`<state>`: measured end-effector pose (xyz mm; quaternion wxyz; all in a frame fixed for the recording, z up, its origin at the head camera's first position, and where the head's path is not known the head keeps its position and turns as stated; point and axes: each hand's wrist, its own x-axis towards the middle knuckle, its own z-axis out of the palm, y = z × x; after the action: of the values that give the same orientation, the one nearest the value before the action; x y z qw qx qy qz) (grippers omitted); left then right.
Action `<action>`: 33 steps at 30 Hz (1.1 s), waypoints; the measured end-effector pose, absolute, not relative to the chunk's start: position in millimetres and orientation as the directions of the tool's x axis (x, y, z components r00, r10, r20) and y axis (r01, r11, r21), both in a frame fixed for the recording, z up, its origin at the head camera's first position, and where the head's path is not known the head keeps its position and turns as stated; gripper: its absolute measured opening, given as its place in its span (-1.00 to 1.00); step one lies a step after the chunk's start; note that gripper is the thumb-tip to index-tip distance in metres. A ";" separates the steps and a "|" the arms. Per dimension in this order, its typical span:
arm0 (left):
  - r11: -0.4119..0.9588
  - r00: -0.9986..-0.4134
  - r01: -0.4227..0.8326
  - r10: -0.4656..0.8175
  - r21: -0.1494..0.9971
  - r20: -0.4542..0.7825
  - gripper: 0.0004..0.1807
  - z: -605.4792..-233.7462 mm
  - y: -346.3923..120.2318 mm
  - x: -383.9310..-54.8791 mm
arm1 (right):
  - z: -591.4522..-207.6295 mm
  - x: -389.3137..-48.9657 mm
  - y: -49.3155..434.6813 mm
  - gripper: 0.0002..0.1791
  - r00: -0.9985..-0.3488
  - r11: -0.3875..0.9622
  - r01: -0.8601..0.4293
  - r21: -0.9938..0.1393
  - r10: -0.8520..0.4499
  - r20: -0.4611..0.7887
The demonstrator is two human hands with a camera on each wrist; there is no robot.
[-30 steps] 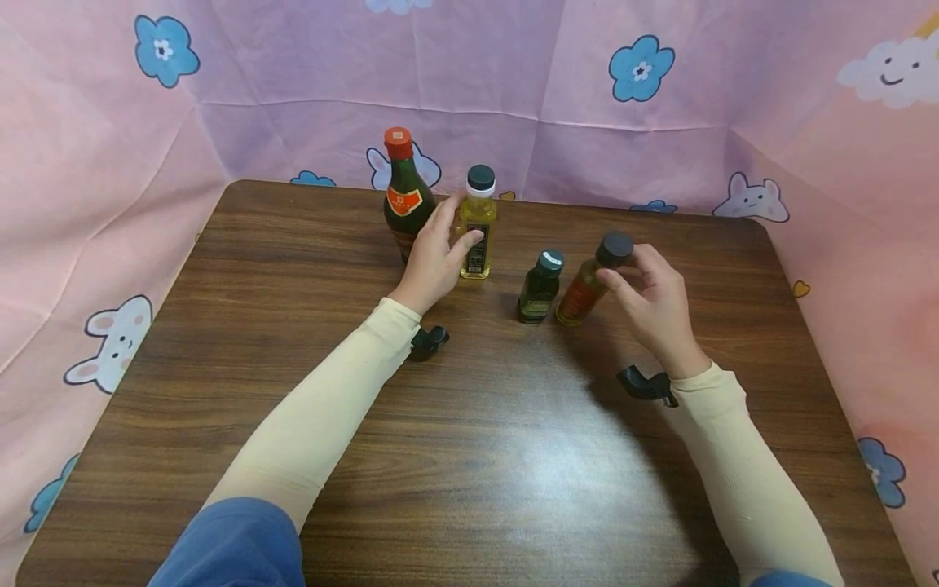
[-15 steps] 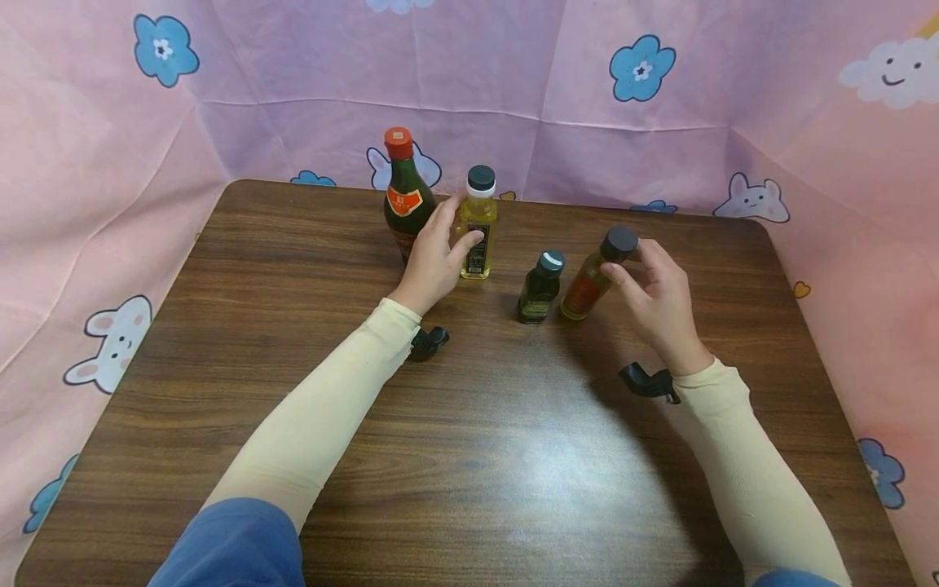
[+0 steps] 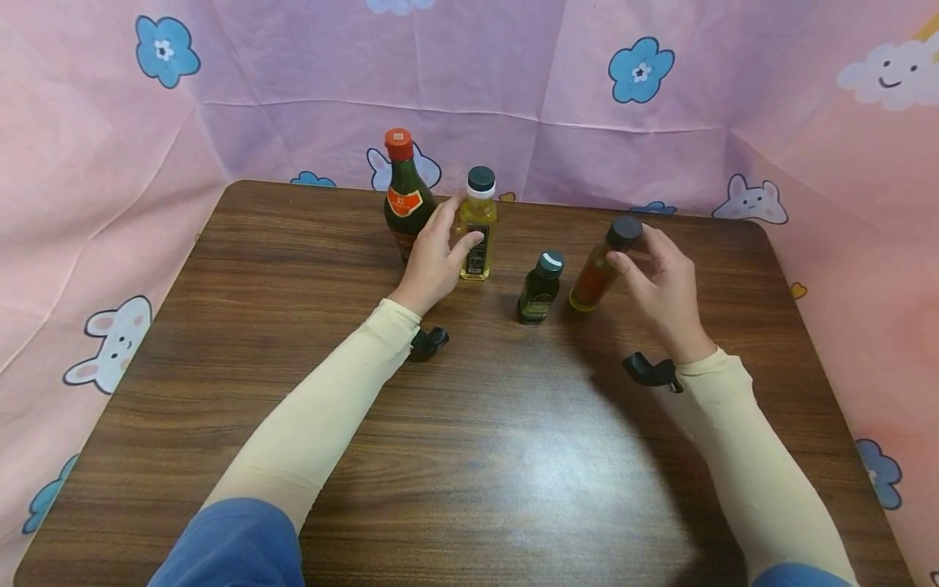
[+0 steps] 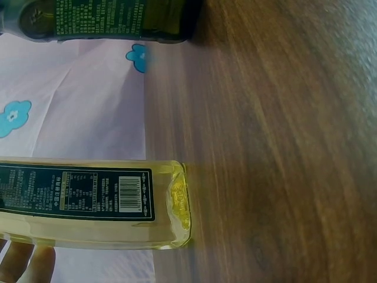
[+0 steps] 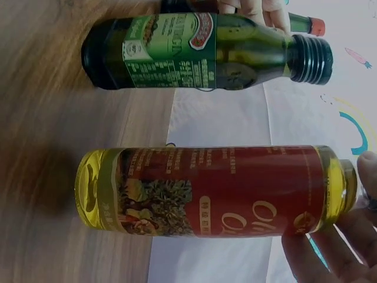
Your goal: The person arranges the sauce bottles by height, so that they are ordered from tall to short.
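My left hand (image 3: 434, 259) holds a bottle of pale yellow oil (image 3: 480, 214) with a dark green cap, thumb across its front. In the left wrist view, fingertips (image 4: 32, 262) touch that bottle's side. My right hand (image 3: 663, 297) grips an olive oil bottle (image 3: 596, 281) near its black cap. Its red label (image 5: 259, 188) faces the right wrist camera, and the bottle leans slightly in the head view. Whether its base touches the table cannot be told. Between the two held bottles stands a small dark green bottle (image 3: 539, 293), untouched, with a green label (image 5: 171, 50).
A tall dark bottle with a red cap (image 3: 398, 145) stands just behind and left of my left hand. All rest on or over a brown wooden table (image 3: 469, 456). Patterned pink cloth (image 3: 550, 81) rises around its back and sides. Black wrist mounts (image 3: 649, 371) hang under the forearms.
My right hand has moved the olive oil bottle a little back and to the right, widening the gap from the small green bottle. The left hand and its bottle stay in place.
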<state>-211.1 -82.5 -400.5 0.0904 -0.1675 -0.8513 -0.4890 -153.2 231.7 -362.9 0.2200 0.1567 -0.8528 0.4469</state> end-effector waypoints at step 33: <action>0.451 -0.930 0.368 0.199 0.813 0.311 -0.27 -403.4 -83.8 -212.2 | -358.2 -213.9 189.2 -0.62 -0.902 0.435 -0.419 -0.797 -0.102 0.419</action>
<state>-212.2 -83.8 -403.4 0.0853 -0.1672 -0.8475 -0.4965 -213.9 189.2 -358.2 0.1562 0.1565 -0.8325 0.5079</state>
